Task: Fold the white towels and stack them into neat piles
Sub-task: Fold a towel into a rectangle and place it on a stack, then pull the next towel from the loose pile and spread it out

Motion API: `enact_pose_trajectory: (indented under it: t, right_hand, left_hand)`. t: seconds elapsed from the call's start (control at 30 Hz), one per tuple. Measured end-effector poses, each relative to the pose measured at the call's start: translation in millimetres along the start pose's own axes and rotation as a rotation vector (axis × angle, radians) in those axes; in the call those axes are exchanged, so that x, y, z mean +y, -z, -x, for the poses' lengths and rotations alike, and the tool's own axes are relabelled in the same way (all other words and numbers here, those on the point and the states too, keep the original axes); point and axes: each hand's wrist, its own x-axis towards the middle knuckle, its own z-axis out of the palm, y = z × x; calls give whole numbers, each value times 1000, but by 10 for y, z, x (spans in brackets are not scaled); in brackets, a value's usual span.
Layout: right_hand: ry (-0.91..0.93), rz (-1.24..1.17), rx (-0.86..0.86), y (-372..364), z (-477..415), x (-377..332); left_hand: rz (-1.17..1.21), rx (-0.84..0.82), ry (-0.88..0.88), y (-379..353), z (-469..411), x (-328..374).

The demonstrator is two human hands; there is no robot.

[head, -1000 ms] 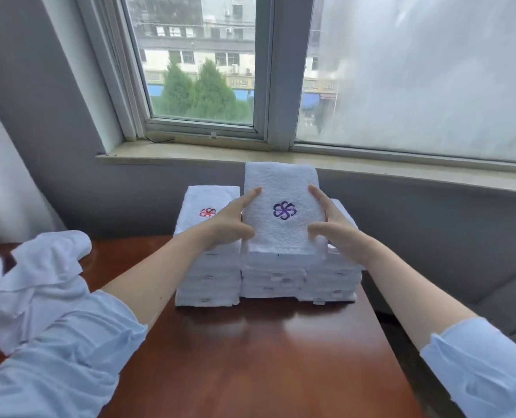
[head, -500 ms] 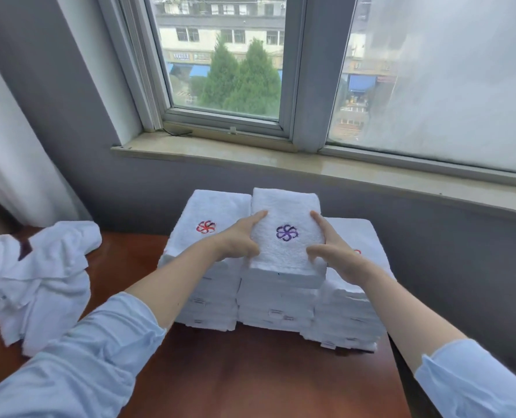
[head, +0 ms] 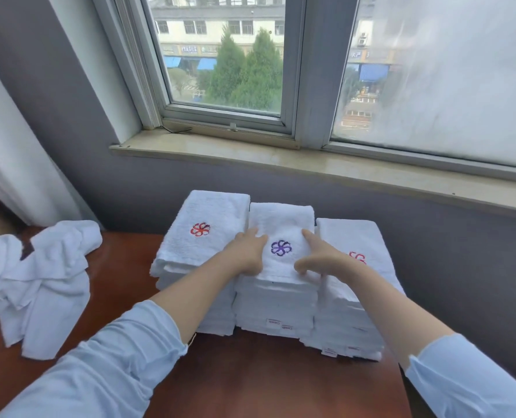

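Note:
Three piles of folded white towels stand side by side on the wooden table (head: 250, 381). The left pile (head: 211, 209) has a red emblem on top, and so does the right pile (head: 356, 236). The middle pile's top towel (head: 280, 218) bears a purple emblem. My left hand (head: 247, 251) lies on that towel's left side with its fingers straight. My right hand (head: 320, 257) rests on its right side, index finger stretched forward, partly covering the right pile's emblem.
A heap of unfolded white towels (head: 39, 276) lies at the table's left. The grey wall and stone window sill (head: 250, 155) run right behind the piles. A white curtain (head: 15, 146) hangs at the far left. The table's right edge is close to the right pile.
The purple-emblem towel, held up tilted between both hands a second ago, has come down flat onto the middle pile. Both hands have moved from its sides onto its top.

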Motion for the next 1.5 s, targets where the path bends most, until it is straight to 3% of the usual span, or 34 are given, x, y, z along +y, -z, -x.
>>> enact_pose_trajectory:
  t: [0.27,0.5,0.63,1.2,1.5]
  right_hand:
    - [38,529,148,51,179,-283]
    - [296,552,254,-288,556,-697]
    - [402,639,283,-628,726,-1068]
    - [716,775,57,-3505,1176,-2774]
    - [748,781,-19,-4373,1126,-3216]
  left_hand:
    - [120,211,-39,88,336,19]
    - [342,439,-62,-78,876,-374]
    - [438,550,22,-187,1318,-829]
    - [406,560,461,-1093,3681,-3378]
    - [409,548,531,-1439,4215,-4127]
